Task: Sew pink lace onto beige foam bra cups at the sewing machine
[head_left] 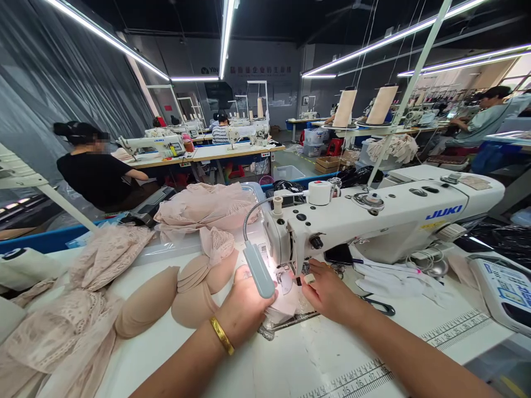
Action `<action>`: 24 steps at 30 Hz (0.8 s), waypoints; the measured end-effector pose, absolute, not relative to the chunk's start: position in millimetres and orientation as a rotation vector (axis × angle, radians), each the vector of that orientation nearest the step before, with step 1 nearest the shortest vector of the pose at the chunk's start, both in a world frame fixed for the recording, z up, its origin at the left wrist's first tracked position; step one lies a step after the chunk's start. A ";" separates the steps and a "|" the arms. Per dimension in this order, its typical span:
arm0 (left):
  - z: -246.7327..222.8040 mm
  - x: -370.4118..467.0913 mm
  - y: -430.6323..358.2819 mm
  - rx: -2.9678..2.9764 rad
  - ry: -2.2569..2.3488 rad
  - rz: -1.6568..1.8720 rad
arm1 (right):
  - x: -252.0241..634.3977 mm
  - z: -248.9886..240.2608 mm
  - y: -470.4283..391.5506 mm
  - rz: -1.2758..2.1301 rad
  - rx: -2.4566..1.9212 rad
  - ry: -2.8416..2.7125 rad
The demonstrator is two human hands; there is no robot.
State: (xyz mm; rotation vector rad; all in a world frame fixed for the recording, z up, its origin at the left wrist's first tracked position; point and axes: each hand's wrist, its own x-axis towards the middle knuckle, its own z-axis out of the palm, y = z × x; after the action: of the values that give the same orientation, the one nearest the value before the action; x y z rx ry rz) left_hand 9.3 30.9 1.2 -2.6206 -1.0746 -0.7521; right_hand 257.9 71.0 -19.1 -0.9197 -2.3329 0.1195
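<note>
Left hand (245, 297), gold bangle (222, 335) at its wrist, reaches forward partly behind a grey lamp (259, 271) to pale fabric (287, 305) under a JUKI sewing machine (385, 213); right hand (329, 291) angles in opposite, fingers bent. Whether either grips the fabric, I cannot tell.

Tube lights (227, 38) o/h, ceiling (274, 22) dim – lamp (259, 271) glare on L hand (243, 304) – edges warped.
</note>
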 end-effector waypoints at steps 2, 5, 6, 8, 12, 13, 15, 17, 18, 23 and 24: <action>3.0 10.2 29.2 -2.617 -1.042 -0.767 | 258.0 -18.6 71.4 0.134 -0.899 -2.323; 3.8 11.0 27.8 -2.611 -1.010 -0.794 | 258.1 -18.6 71.5 0.137 -0.883 -2.302; 3.4 11.0 27.7 -2.617 -1.007 -0.792 | 258.0 -18.7 71.3 0.141 -0.878 -2.302; 1.9 10.6 27.8 -2.638 -1.006 -0.773 | 257.5 -18.9 70.9 0.147 -0.871 -2.306; -0.5 8.2 29.4 -2.641 -1.029 -0.729 | 257.2 -19.7 69.6 0.112 -0.917 -2.320; -0.5 7.7 30.2 -2.639 -1.049 -0.708 | 257.7 -19.4 69.1 0.100 -0.934 -2.325; 0.1 7.7 31.1 -2.646 -1.099 -0.654 | 259.6 -17.5 67.7 0.094 -0.956 -2.354; 1.3 10.5 29.0 -2.659 -1.125 -0.607 | 262.3 -13.0 65.7 0.118 -0.949 -2.417; 2.0 13.1 26.1 -2.664 -1.134 -0.585 | 263.6 -10.0 64.5 0.145 -0.929 -2.463; 3.8 31.2 -0.3 -2.724 -1.137 -0.525 | 265.0 2.8 60.5 0.311 -0.706 -2.702; 3.8 33.6 -4.2 -2.738 -1.128 -0.536 | 264.4 3.5 60.5 0.325 -0.682 -2.726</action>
State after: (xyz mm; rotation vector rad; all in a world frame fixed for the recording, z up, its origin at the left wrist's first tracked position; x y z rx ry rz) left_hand 33.6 -4.2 3.8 -2.7382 -1.1282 -0.5363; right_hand 264.4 60.5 3.5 -0.6819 -2.7255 0.3248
